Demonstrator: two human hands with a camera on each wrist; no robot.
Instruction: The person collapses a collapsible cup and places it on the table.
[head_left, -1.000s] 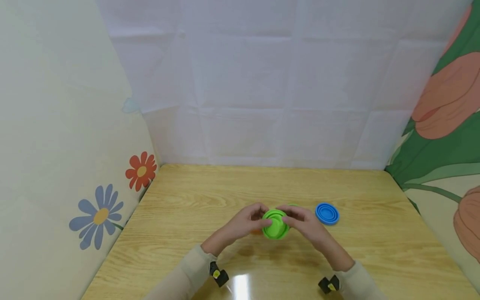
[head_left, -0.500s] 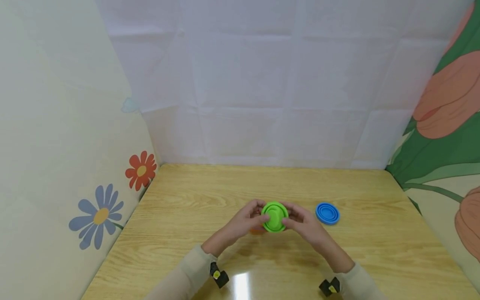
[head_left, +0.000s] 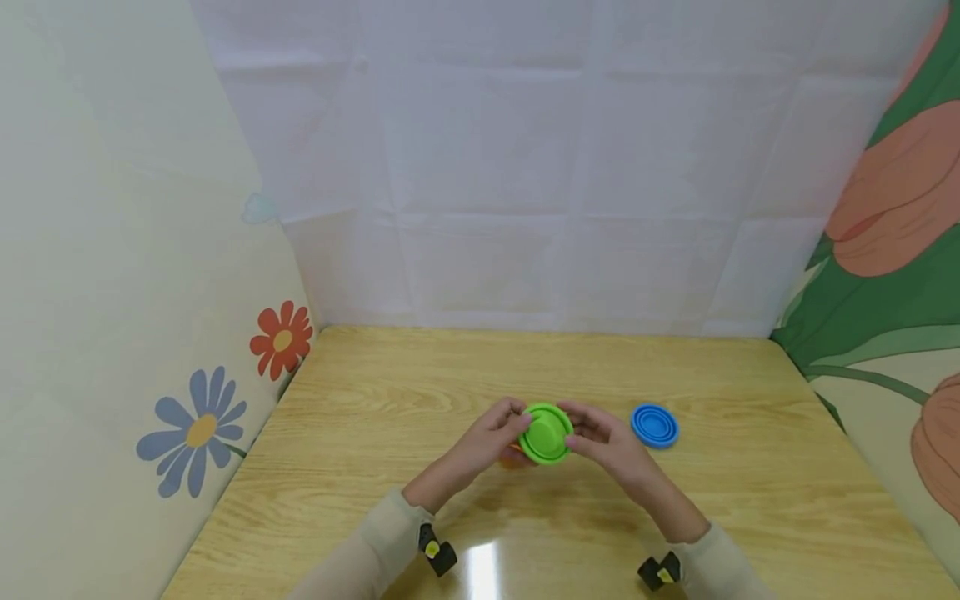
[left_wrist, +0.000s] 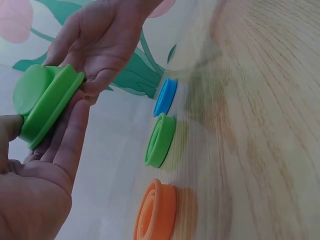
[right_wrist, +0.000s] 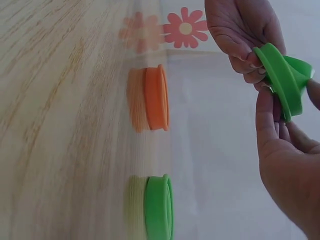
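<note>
Both hands hold a green collapsible cup [head_left: 546,437] above the table, its round base facing the head camera. In the left wrist view the cup [left_wrist: 42,102] shows a thick outer rim with the base bulging out at a slant. My left hand [head_left: 483,442] grips its left side, thumb on the face and fingers behind. My right hand [head_left: 615,446] pinches the right edge between thumb and fingers. Below, an orange collapsible cup [right_wrist: 157,98] lies flattened on the table, partly covered by the left hand in the head view. A second flattened green cup [right_wrist: 159,207] lies beside it, hidden in the head view.
A flattened blue collapsible cup [head_left: 655,426] lies on the wooden table [head_left: 750,467] to the right of the hands. A white sheet [head_left: 480,167] hangs behind the table, with flower-printed cloths at both sides. Each wrist wears a small black camera.
The held green cup has risen slightly and tipped so its base faces the head camera more squarely. The left thumb has moved up to its upper left rim.
</note>
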